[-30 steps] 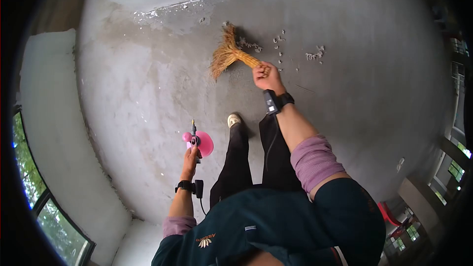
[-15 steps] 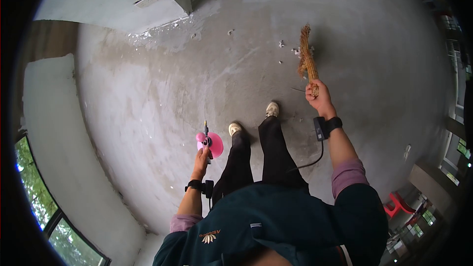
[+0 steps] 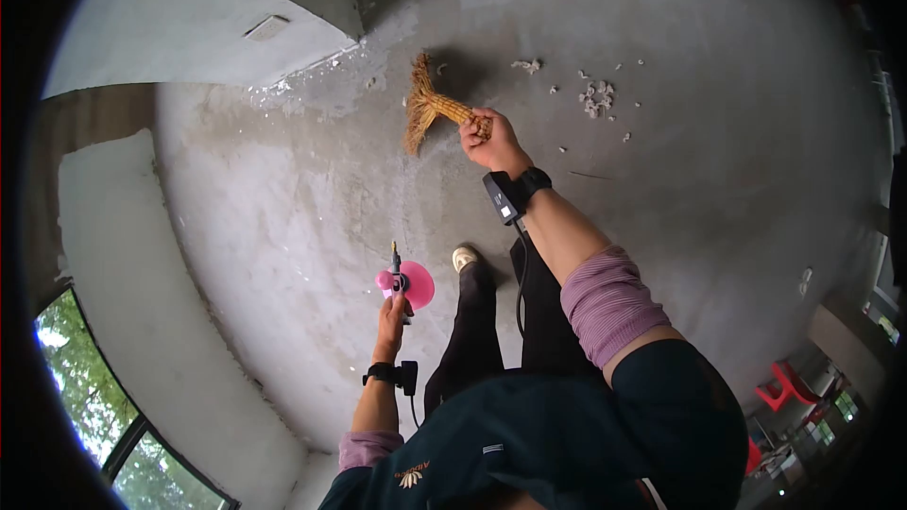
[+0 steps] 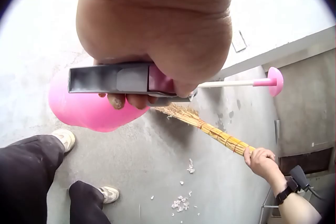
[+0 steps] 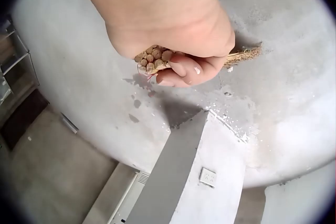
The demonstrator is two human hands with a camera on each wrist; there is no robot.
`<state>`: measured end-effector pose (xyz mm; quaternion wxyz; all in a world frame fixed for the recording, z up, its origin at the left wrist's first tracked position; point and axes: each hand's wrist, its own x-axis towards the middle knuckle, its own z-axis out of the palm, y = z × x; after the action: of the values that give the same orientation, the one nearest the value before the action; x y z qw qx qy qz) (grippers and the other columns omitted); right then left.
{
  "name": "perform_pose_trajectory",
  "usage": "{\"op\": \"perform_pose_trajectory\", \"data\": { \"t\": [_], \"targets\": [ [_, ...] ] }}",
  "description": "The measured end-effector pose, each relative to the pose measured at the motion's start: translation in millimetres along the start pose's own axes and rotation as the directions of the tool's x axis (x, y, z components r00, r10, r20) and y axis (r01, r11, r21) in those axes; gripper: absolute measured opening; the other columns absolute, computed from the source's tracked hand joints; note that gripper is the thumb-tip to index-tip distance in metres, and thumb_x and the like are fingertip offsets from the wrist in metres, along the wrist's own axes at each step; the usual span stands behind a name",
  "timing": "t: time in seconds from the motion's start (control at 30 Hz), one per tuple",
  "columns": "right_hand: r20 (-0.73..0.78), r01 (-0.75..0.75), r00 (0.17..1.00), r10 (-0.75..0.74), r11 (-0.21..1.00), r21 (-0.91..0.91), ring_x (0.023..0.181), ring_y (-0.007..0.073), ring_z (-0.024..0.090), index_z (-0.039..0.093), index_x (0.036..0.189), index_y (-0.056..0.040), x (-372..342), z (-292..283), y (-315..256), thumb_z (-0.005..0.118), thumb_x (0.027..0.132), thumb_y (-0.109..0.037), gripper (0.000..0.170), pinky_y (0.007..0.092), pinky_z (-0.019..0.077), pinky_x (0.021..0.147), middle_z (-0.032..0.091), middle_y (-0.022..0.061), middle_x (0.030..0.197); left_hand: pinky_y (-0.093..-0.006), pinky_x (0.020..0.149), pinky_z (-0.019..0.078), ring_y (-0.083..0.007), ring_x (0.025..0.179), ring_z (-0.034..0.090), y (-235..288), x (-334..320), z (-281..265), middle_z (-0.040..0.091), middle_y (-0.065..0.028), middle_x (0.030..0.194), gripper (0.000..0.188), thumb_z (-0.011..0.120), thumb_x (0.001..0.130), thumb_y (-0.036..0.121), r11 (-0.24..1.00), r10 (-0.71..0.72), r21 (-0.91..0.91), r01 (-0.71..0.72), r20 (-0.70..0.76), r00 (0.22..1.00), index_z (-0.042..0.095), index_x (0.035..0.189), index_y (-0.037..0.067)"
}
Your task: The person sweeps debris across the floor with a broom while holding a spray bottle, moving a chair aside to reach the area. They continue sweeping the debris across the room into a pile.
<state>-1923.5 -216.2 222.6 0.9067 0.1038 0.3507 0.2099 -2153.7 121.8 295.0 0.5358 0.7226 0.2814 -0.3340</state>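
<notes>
My right hand [image 3: 496,144] grips the short bound handle of a straw hand broom [image 3: 444,107]. Its fan of bristles [image 3: 417,113] points left, close over the floor. In the right wrist view, the cut stalk ends [image 5: 153,59] stick out of the fist. My left hand [image 3: 389,329] holds a pink pump sprayer [image 3: 419,285] by its grey trigger handle [image 4: 107,79], with the nozzle [image 3: 394,250] pointing forward. A white rod with a pink pump knob [image 4: 274,81] extends from it. Whitish scraps [image 3: 597,97] lie gathered to the right of the broom.
The concrete floor [image 3: 283,227] has damp patches and white specks. A wall corner with an outlet plate [image 3: 267,27] juts in at upper left. A low ledge [image 3: 142,255] and window [image 3: 90,368] run along the left. At lower right stands a red chair [image 3: 786,385].
The broom swung right across the floor half a second ago and is now back at the left. More scraps lie together at the right. The left hand still holds the sprayer low.
</notes>
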Motion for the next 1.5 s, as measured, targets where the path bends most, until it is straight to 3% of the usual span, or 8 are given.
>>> {"op": "perform_pose_trajectory", "data": {
  "t": [0.3, 0.4, 0.57, 0.9, 1.13, 1.3, 1.4, 1.5],
  "targets": [
    [-0.033, 0.174, 0.985, -0.171, 0.970, 0.170, 0.050, 0.0093, 0.047, 0.044, 0.089, -0.0011, -144, -65, -146, 0.053, 0.079, -0.016, 0.020, 0.0186, 0.0351, 0.040, 0.048, 0.0033, 0.067, -0.0235, 0.053, 0.0344, -0.0105, 0.058, 0.045, -9, 0, 4, 0.049, -0.0025, 0.065, 0.037, 0.045, 0.088, 0.040, 0.998, -0.062, 0.005, 0.062, 0.018, 0.998, 0.050, 0.074, 0.006],
    [-0.107, 0.333, 0.940, -0.324, 0.940, 0.079, 0.049, 0.0092, 0.047, 0.044, 0.088, -0.0031, -194, -68, -170, 0.054, 0.080, -0.018, 0.019, 0.0192, 0.0342, 0.038, 0.048, 0.0033, 0.068, -0.0242, 0.052, 0.0340, -0.0101, 0.057, 0.044, -10, 1, 14, 0.048, -0.0019, 0.062, 0.037, 0.044, 0.088, 0.039, 0.996, -0.079, 0.028, 0.079, 0.009, 0.997, 0.048, 0.073, 0.005],
    [-0.242, 0.441, 0.780, -0.577, 0.781, -0.442, 0.047, 0.0090, 0.044, 0.042, 0.080, -0.0062, -242, -54, -132, 0.053, 0.080, -0.019, 0.017, 0.0212, 0.0308, 0.035, 0.048, 0.0025, 0.066, -0.0240, 0.053, 0.0348, -0.0101, 0.057, 0.045, -3, -1, 26, 0.048, -0.0017, 0.062, 0.037, 0.044, 0.088, 0.039, 0.997, -0.071, 0.045, 0.069, 0.042, 0.997, 0.049, 0.073, 0.005],
    [-0.147, 0.162, 0.967, -0.206, 0.951, -0.265, 0.042, 0.0057, 0.039, 0.046, 0.086, -0.0029, -263, -98, -46, 0.056, 0.077, -0.022, 0.023, 0.0178, 0.0266, 0.034, 0.048, 0.0015, 0.064, -0.0245, 0.054, 0.0358, -0.0105, 0.058, 0.045, 31, 2, 60, 0.048, -0.0012, 0.064, 0.034, 0.045, 0.088, 0.037, 0.999, -0.021, 0.036, 0.016, 0.140, 0.990, 0.049, 0.074, 0.006],
    [-0.291, 0.281, 0.920, -0.264, 0.960, 0.015, 0.043, 0.0054, 0.041, 0.044, 0.090, -0.0058, -336, -166, -129, 0.053, 0.078, -0.016, 0.018, 0.0171, 0.0288, 0.034, 0.048, 0.0034, 0.065, -0.0242, 0.054, 0.0372, -0.0103, 0.058, 0.045, 51, -6, 62, 0.048, -0.0008, 0.065, 0.032, 0.046, 0.088, 0.035, 0.999, 0.020, 0.045, -0.026, 0.129, 0.991, 0.050, 0.075, 0.006],
    [-0.386, 0.494, 0.643, -0.661, 0.744, -0.450, 0.045, 0.0073, 0.043, 0.045, 0.088, -0.0064, -390, -156, -188, 0.055, 0.078, -0.017, 0.017, 0.0182, 0.0297, 0.035, 0.048, 0.0023, 0.065, -0.0240, 0.055, 0.0372, -0.0098, 0.058, 0.045, 59, -4, 60, 0.048, -0.0004, 0.065, 0.032, 0.048, 0.087, 0.036, 0.998, 0.008, 0.068, -0.016, 0.113, 0.994, 0.049, 0.076, 0.006],
    [-0.439, 0.443, 0.537, -0.720, 0.683, -0.580, 0.045, 0.0074, 0.044, 0.044, 0.078, -0.0092, -382, -150, -191, 0.053, 0.080, -0.018, 0.013, 0.0188, 0.0318, 0.035, 0.046, 0.0008, 0.061, -0.0241, 0.055, 0.0371, -0.0100, 0.058, 0.045, 66, -11, 61, 0.048, -0.0006, 0.065, 0.032, 0.048, 0.087, 0.037, 0.999, 0.003, 0.034, -0.006, 0.103, 0.995, 0.049, 0.076, 0.007],
    [-0.327, 0.624, 0.581, -0.746, 0.665, -0.411, 0.046, 0.0080, 0.045, 0.044, 0.078, -0.0090, -399, -147, -173, 0.053, 0.081, -0.019, 0.013, 0.0198, 0.0333, 0.036, 0.047, 0.0013, 0.062, -0.0248, 0.057, 0.0377, -0.0110, 0.059, 0.045, 72, -37, 61, 0.048, -0.0015, 0.065, 0.034, 0.048, 0.087, 0.039, 1.000, 0.018, -0.001, -0.018, 0.072, 0.997, 0.050, 0.076, 0.007]
  ]
}}
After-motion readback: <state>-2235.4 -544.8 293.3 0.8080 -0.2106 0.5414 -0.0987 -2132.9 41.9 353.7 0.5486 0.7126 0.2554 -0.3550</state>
